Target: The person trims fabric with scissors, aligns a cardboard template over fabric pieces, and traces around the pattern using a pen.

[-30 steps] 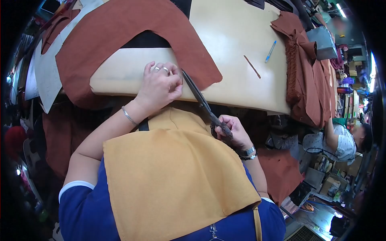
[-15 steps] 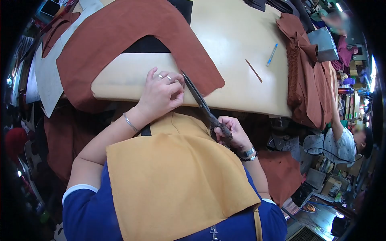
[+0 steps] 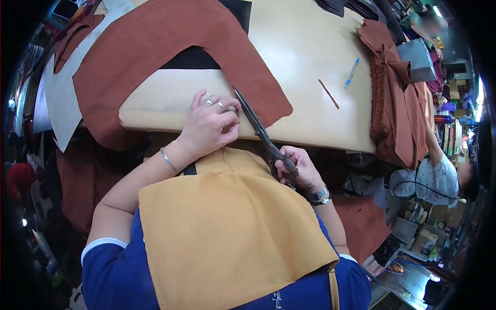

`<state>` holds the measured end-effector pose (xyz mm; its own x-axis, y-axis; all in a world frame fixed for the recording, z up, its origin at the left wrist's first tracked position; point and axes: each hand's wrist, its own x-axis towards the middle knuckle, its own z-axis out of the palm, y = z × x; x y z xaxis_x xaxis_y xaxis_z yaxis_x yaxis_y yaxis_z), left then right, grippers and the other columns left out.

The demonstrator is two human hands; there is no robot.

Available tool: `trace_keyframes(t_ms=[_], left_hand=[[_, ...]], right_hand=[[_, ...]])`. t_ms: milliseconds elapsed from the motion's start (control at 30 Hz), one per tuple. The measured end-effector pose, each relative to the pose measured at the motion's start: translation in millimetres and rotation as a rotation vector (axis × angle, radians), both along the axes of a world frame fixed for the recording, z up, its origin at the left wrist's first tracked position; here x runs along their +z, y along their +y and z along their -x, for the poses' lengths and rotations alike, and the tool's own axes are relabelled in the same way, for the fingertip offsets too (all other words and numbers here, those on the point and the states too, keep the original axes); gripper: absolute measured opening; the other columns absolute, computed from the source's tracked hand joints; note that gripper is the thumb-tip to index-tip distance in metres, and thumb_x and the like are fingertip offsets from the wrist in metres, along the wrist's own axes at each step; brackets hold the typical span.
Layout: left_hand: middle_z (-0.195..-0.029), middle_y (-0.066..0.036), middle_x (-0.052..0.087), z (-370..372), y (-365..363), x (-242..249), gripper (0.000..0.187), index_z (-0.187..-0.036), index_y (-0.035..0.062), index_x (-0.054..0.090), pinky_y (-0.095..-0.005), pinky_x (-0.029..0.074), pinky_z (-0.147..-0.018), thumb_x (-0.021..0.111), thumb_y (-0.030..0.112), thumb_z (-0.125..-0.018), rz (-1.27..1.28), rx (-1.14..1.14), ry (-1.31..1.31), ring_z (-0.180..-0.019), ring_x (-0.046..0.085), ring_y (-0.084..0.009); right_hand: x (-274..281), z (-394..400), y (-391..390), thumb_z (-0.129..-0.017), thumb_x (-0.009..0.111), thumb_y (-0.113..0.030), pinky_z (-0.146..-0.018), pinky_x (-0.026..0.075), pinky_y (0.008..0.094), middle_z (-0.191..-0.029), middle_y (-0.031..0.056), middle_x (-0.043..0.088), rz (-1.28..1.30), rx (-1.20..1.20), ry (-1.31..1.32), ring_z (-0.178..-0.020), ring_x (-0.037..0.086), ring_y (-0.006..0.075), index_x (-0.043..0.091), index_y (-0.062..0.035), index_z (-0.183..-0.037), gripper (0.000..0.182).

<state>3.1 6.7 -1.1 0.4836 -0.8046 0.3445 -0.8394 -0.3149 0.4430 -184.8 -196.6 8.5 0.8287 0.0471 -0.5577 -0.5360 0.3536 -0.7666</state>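
My right hand [image 3: 300,168] is wrapped round the dark handles of a long pair of scissors [image 3: 258,124]. Their blades point up and left, at the inner edge of a rust-brown piece of fabric [image 3: 248,67] that curves across the table. Just left of the blade tips, my left hand [image 3: 214,121] has its fingers curled with thumb and fingertips close together. Whatever it may pinch is too small or hidden to make out. A thin dark thread hangs below it over the mustard apron [image 3: 227,232].
On the cream table [image 3: 305,46] lie a blue pen [image 3: 352,73] and a narrow brown strip [image 3: 328,94]. Folded rust fabric [image 3: 398,103] hangs over the right edge beside a grey box [image 3: 416,59]. Pale pattern pieces [image 3: 62,103] lie left. A person in a patterned shirt [image 3: 429,181] is at right.
The view has shifted slightly. Both hands and the scissors keep nearly the same pose at the fabric edge. In the background at upper right, another person has moved.
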Motion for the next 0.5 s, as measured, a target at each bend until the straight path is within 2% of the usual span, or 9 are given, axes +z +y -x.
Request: trace_keyframes(t_ms=[267, 500], left_hand=[[-0.100, 0.004, 0.065, 2, 0, -2, 0.011, -0.070, 0.0146, 0.060, -0.0550, 0.029, -0.103, 0.069, 0.016, -0.075, 0.014, -0.024, -0.020, -0.099, 0.058, -0.0170], [-0.100, 0.004, 0.064, 2, 2, -2, 0.011, -0.070, 0.0147, 0.059, -0.0555, 0.029, -0.103, 0.070, 0.016, -0.074, 0.024, -0.025, 0.015, -0.099, 0.058, -0.0179]], right_hand=[[-3, -14, 3, -0.086, 0.072, -0.022, -0.048, 0.047, 0.0225, -0.065, 0.0022, 0.058, -0.004, -0.040, -0.015, -0.052, 0.056, 0.0091, 0.057, -0.0050, -0.085, 0.022], [9, -16, -1, -0.087, 0.070, -0.020, -0.050, 0.047, 0.0207, -0.065, 0.0007, 0.060, 0.064, 0.016, 0.032, -0.054, 0.056, 0.0064, 0.055, -0.0065, -0.083, 0.020]])
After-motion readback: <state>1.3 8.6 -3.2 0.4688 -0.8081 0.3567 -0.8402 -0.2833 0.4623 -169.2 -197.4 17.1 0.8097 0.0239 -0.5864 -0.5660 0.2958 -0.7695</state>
